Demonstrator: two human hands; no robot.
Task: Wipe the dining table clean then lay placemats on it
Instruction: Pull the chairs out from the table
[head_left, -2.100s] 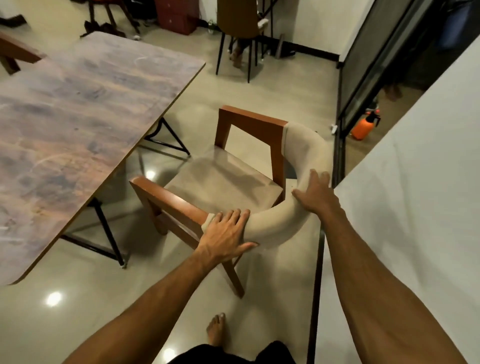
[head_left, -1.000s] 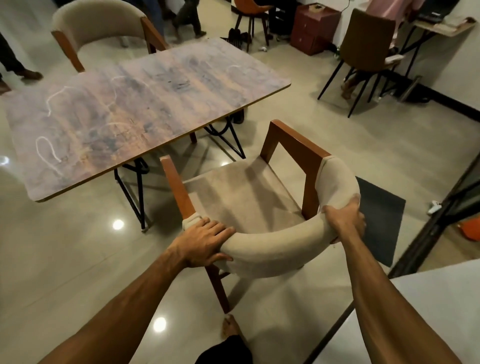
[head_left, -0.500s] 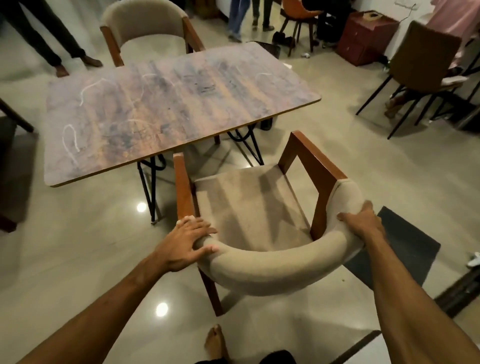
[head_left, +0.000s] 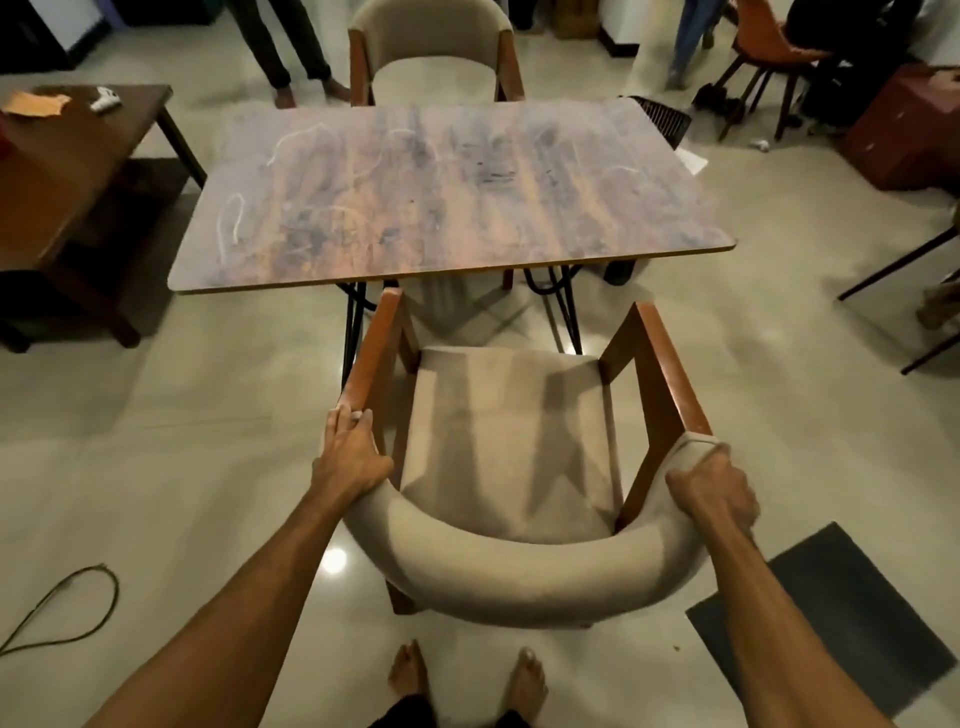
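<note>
The dining table (head_left: 447, 197) stands ahead, its dark mottled wood top streaked with white marks. In front of it is a wooden armchair (head_left: 509, 431) with a beige seat and a curved padded back, facing the table's near edge. My left hand (head_left: 348, 457) grips the left end of the padded back where it meets the arm. My right hand (head_left: 711, 488) grips the right end of the back. No cloth or placemat is in view.
A second beige chair (head_left: 434, 47) is tucked at the table's far side. A dark side table (head_left: 62, 171) stands at the left, a dark floor mat (head_left: 831, 618) at the lower right, a cord (head_left: 67, 608) on the floor at left. People's legs and more chairs are at the back.
The chair has swung round with both my hands on its back, and it now faces the table squarely. The view has turned to take in the whole table.
</note>
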